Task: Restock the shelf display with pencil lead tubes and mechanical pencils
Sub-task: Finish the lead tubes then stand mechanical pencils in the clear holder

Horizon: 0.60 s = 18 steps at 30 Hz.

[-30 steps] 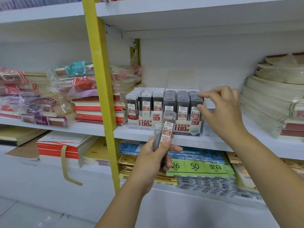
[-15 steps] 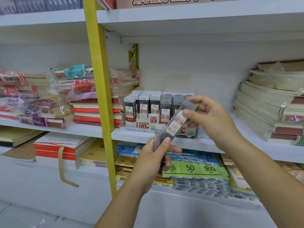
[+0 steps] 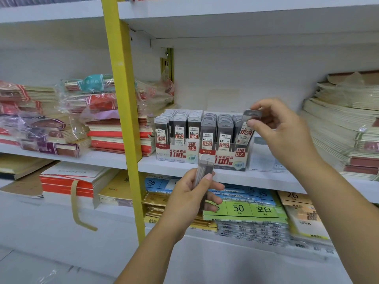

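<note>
At the left of the frame, plastic-wrapped stacks of red and white notebooks (image 3: pixel 61 119) are piled on the white middle shelf (image 3: pixel 114 160), beside a yellow metal upright (image 3: pixel 123 119). At lower centre, a small bundle of grey pencil lead tubes (image 3: pixel 204 169) is gripped upright in the closed left hand (image 3: pixel 190 199). Just above, two white cardboard display boxes (image 3: pixel 178 153) filled with lead tubes are seen side by side. At centre right, one tilted dark lead tube (image 3: pixel 247 128) is pinched at its top by the right hand (image 3: pixel 287 136), over the right-hand box's rightmost row
</note>
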Tool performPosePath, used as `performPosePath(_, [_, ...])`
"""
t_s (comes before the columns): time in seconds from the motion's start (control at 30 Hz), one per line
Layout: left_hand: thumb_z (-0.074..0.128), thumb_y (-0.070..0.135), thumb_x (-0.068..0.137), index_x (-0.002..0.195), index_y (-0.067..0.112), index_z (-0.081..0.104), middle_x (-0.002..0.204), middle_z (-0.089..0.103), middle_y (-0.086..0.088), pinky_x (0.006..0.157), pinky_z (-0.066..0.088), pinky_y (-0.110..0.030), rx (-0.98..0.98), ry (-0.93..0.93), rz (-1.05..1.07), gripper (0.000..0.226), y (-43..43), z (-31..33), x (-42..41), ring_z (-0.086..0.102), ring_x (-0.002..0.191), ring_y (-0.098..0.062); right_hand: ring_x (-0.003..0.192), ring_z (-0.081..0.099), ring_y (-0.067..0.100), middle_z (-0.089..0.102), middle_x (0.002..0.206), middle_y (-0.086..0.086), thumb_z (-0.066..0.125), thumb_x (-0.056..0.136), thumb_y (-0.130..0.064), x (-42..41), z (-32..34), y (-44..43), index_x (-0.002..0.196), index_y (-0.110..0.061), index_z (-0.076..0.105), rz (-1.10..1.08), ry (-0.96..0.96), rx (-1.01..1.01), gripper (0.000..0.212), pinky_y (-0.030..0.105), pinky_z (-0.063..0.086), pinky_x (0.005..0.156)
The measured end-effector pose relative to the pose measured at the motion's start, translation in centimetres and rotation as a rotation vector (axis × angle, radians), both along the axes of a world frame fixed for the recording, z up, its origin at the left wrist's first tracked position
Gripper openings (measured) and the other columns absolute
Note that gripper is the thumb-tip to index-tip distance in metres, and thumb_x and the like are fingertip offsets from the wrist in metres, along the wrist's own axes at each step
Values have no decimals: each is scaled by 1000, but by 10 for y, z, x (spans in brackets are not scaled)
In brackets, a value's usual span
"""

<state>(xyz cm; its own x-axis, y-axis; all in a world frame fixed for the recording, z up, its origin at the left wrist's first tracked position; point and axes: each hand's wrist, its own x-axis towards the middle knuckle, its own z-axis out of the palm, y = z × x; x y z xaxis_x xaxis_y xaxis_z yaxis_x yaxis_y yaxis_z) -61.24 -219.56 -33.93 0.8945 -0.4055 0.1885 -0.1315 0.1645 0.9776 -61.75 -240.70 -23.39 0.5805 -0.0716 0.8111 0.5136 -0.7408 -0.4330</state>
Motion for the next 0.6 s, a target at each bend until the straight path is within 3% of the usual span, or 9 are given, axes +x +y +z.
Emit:
performPosePath(0.2, [51, 35, 103, 115, 33, 63, 94, 78, 1, 69, 61, -26, 45, -51, 40, 17, 0, -4, 1, 75, 77, -15, 77, 53, -6, 59, 84, -22, 68, 87, -17, 10, -5, -2, 104, -39, 58, -79, 11, -15, 29, 5, 41, 67])
performPosePath(0.37, [49, 36, 103, 116, 34, 62, 91, 77, 1, 65, 59, -24, 56, -81, 45, 18, 0, -3, 1, 71, 69, -11, 103, 40, 15, 46, 100, -9, 73, 84, -21, 17, -17, -3, 112, -22, 69, -307, 18, -240, 29, 23, 29, 84])
performPosePath(0.5, [48, 36, 104, 112, 33, 62, 89, 76, 2, 61, 55, -21, 68, -107, 49, 17, 0, -2, 1, 63, 62, -7, 110, 38, 22, 50, 110, 2, 69, 88, -21, 10, -19, -4, 124, -21, 65, -387, 52, -285, 36, 27, 32, 89])
performPosePath(0.6, [46, 37, 104, 103, 37, 66, 89, 76, 2, 64, 55, -23, 90, -135, 60, 20, 1, -1, -1, 61, 64, -7, 104, 47, 23, 57, 110, 9, 63, 91, -12, -1, -21, 6, 126, -12, 63, -362, -46, -315, 34, 21, 32, 86])
